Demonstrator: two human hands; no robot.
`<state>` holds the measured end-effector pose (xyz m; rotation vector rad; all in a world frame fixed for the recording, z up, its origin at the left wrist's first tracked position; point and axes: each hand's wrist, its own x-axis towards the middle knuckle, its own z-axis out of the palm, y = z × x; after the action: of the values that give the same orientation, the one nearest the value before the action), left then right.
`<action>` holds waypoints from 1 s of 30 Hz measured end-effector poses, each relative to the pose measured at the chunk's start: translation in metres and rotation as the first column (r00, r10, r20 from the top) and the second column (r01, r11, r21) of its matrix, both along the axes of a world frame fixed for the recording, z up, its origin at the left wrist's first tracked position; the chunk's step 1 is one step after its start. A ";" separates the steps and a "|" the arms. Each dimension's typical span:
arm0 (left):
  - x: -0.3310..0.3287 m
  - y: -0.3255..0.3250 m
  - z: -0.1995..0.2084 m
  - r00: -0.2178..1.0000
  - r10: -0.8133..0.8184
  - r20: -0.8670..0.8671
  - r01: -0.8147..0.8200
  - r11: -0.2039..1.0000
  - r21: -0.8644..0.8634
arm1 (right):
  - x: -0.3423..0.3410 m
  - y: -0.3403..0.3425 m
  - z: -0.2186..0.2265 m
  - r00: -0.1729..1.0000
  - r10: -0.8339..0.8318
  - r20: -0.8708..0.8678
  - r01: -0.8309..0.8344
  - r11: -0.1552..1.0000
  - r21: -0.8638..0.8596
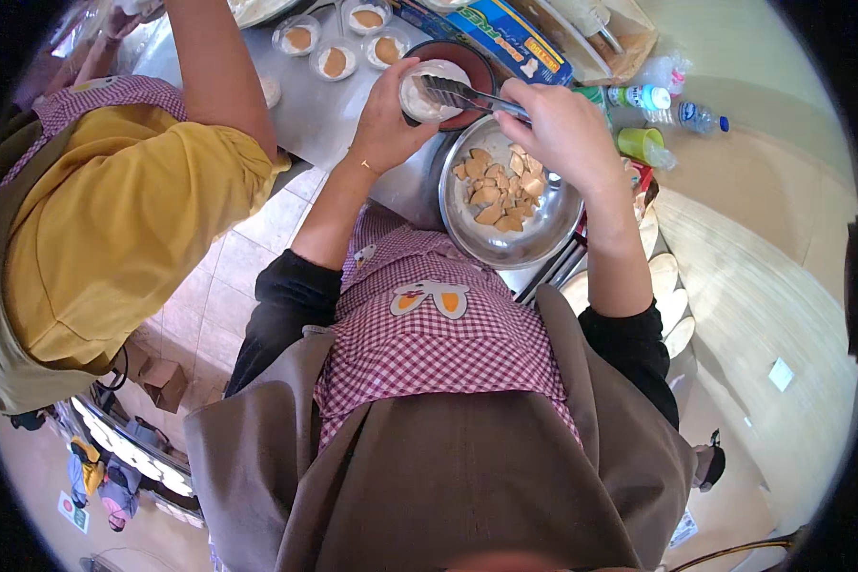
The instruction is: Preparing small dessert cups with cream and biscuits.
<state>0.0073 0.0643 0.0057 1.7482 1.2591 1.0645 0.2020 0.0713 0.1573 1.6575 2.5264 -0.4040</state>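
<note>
My left hand (391,119) is closed around the side of a clear plastic cup (437,74) with white cream in it. The cup is tilted over a dark red-brown bowl (484,71), whose contents are mostly hidden. In my right hand (564,129) is a pair of black-tipped tongs (462,93); their tips reach into the cup's mouth. Whether the tongs grip anything there I cannot make out. Just below my right hand, a steel mixing bowl (472,236) holds several flat, light-brown leaf-shaped biscuits (491,195).
Several cups of cream topped with a biscuit (334,63) stand on the steel table (305,119) at the far left. A co-worker in a yellow sleeve (143,219) is close on my left. Behind the bowls lies a blue box (505,38); plastic bottles (691,116) and a green cup (642,145) are at right.
</note>
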 end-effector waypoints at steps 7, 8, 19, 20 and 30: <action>-0.001 -0.007 -0.004 1.000 -0.011 -0.010 0.011 1.000 0.003 | 0.004 -0.008 -0.010 1.000 -0.002 -0.029 0.003 0.999 0.037; -0.001 -0.007 -0.006 1.000 -0.017 -0.008 0.017 1.000 0.000 | 0.004 -0.009 -0.011 1.000 -0.007 -0.030 0.008 0.999 0.033; -0.017 -0.016 -0.015 0.997 0.031 0.065 -0.025 0.996 -0.085 | 0.025 -0.013 -0.017 0.962 -0.135 -0.237 0.114 0.989 -0.099; -0.022 -0.020 -0.019 0.998 0.021 0.065 -0.015 0.996 -0.093 | 0.028 -0.012 -0.020 0.955 -0.137 -0.264 0.119 0.989 -0.084; -0.041 -0.056 -0.049 0.996 0.066 -0.057 -0.076 0.979 -0.190 | 0.026 0.021 -0.091 0.987 -0.152 0.052 0.143 0.980 0.141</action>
<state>-0.0338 0.0079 -0.0428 1.6029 1.4158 0.9102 0.2278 0.0925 0.0668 1.8829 2.4446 -0.1902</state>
